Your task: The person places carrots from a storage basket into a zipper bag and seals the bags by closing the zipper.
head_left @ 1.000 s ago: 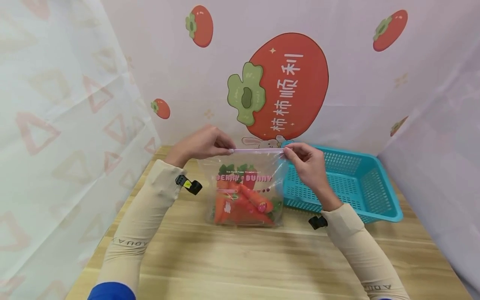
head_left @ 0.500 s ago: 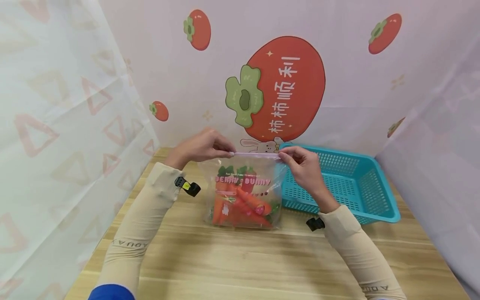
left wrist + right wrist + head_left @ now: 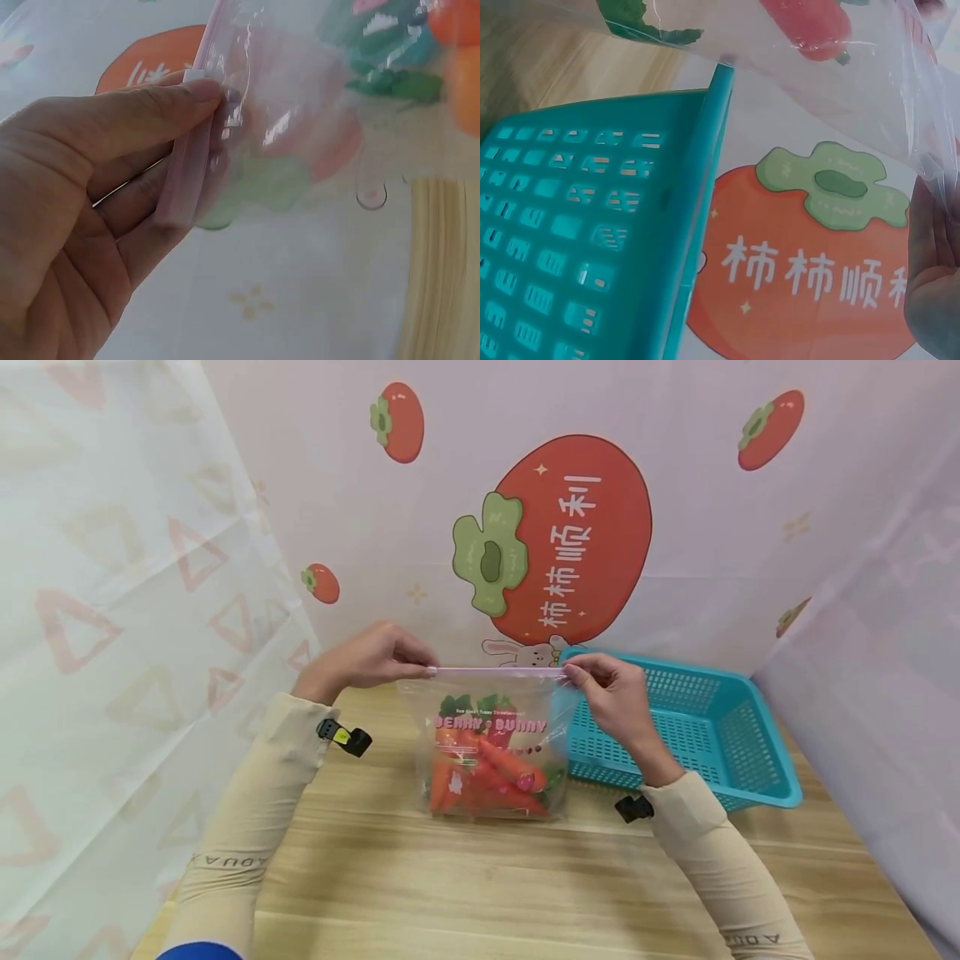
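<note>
A clear zip bag [image 3: 491, 693] printed "Berry Bunny" stands upright on the table, its pinkish zip strip running straight across the top. Carrots [image 3: 510, 764] and other red and green pieces show through the plastic. At the strip's left end, my left hand [image 3: 371, 656] pinches a small white slider [image 3: 193, 75] between thumb and fingers; in the left wrist view the strip's end passes over those fingers. My right hand [image 3: 615, 697] pinches the top right corner of the bag. Only part of that hand shows in the right wrist view.
A turquoise perforated basket [image 3: 757, 735] stands right behind the bag, partly covered by my right hand. The wooden table [image 3: 480, 885] extends in front. White printed cloth [image 3: 697, 527] rises at the back and both sides.
My left hand has slid left along the zip strip with the slider, from partway in to near the left end. My right hand still holds the right corner.
</note>
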The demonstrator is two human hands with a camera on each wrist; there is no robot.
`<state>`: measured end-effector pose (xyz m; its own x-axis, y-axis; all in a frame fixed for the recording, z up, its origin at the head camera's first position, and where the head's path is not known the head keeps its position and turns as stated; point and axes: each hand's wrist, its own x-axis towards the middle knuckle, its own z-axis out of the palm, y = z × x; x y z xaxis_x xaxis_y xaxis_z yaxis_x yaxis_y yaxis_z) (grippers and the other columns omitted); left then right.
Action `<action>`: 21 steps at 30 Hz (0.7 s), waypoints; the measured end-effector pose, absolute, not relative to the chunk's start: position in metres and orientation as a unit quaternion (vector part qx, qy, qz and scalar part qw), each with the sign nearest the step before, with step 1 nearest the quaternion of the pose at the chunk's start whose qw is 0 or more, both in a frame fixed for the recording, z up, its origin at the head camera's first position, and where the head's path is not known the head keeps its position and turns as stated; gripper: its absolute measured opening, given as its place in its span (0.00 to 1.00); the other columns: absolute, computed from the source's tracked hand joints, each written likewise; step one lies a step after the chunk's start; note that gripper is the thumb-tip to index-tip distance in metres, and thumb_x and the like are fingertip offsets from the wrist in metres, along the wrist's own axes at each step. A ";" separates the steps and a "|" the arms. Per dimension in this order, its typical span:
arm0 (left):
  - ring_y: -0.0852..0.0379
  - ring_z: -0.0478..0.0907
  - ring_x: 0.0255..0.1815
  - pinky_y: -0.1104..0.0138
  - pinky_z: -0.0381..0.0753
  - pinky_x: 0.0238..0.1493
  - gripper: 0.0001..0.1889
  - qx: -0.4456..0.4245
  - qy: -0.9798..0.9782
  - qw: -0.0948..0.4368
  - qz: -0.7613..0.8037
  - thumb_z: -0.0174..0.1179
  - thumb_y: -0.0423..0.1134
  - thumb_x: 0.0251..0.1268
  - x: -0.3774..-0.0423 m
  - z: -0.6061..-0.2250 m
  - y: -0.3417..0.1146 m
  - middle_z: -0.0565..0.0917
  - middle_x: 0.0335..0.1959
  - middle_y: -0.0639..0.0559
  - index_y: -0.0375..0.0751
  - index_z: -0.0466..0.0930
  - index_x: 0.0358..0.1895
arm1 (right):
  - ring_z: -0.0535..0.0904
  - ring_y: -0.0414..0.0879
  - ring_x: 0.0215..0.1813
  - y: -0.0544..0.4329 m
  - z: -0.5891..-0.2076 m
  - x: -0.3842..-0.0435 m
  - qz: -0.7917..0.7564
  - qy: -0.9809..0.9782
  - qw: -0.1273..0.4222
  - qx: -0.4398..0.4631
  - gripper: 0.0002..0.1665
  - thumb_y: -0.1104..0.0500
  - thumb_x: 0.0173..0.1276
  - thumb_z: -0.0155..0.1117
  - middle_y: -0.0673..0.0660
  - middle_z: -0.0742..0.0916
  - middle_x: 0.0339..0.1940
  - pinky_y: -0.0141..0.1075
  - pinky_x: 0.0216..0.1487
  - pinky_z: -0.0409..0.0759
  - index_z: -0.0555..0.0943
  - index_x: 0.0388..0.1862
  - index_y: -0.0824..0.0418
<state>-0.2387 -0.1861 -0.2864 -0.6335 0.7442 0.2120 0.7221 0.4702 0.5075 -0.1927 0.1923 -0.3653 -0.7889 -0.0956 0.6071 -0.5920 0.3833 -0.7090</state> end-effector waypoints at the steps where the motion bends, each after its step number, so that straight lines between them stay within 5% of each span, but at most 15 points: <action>1: 0.59 0.89 0.39 0.68 0.88 0.46 0.06 0.425 0.860 0.015 0.283 0.70 0.35 0.69 -0.238 -0.286 -0.190 0.94 0.39 0.52 0.44 0.94 0.45 | 0.87 0.30 0.37 0.193 -0.366 -0.193 0.513 -0.794 0.244 0.215 0.10 0.63 0.74 0.68 0.60 0.93 0.38 0.25 0.36 0.83 0.90 0.50 0.64; 10: 0.58 0.89 0.38 0.70 0.84 0.42 0.08 0.390 0.883 0.003 0.261 0.71 0.38 0.69 -0.229 -0.285 -0.219 0.94 0.41 0.55 0.49 0.94 0.47 | 0.87 0.31 0.38 0.197 -0.367 -0.191 0.520 -0.797 0.235 0.199 0.10 0.62 0.74 0.68 0.62 0.93 0.39 0.26 0.34 0.81 0.90 0.51 0.61; 21: 0.59 0.87 0.37 0.69 0.81 0.38 0.08 0.331 0.904 -0.022 0.271 0.69 0.40 0.71 -0.216 -0.285 -0.241 0.94 0.44 0.52 0.49 0.94 0.49 | 0.88 0.39 0.41 0.185 -0.362 -0.197 0.552 -0.787 0.174 0.213 0.13 0.59 0.76 0.66 0.66 0.92 0.43 0.29 0.46 0.87 0.88 0.53 0.65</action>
